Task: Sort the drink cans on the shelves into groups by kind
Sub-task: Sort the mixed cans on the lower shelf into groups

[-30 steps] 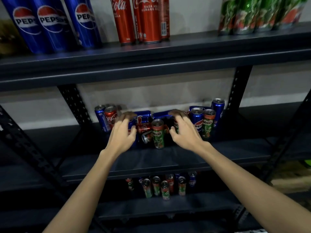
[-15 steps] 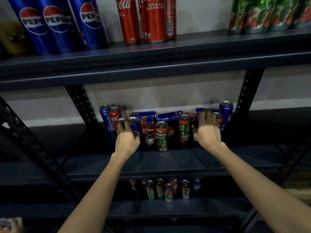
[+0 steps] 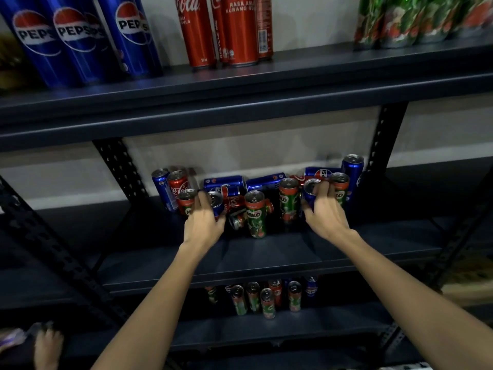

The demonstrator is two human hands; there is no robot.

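Note:
A mixed cluster of cans sits on the middle shelf [image 3: 266, 257]: blue Pepsi, red Coca-Cola and green Milo, some upright, some lying down. My left hand [image 3: 204, 222] grips an upright blue Pepsi can [image 3: 216, 202] at the cluster's left, beside a Milo can [image 3: 186, 202]. My right hand [image 3: 324, 212] curls round another upright blue Pepsi can [image 3: 310, 190] at the right, between two Milo cans [image 3: 288, 200]. A single Milo can [image 3: 255, 213] stands between my hands.
The top shelf [image 3: 240, 86] holds grouped Pepsi cans [image 3: 80, 41], Coca-Cola cans [image 3: 226, 30] and green Milo cans [image 3: 416, 20]. Several mixed cans [image 3: 266, 300] stand on the bottom shelf. Black perforated uprights [image 3: 384, 137] flank the cluster. Someone's foot [image 3: 48, 348] shows at bottom left.
My right hand moved right from the middle of the cluster onto a Pepsi can, uncovering a Milo can. My left hand shifted slightly and closed on its Pepsi can.

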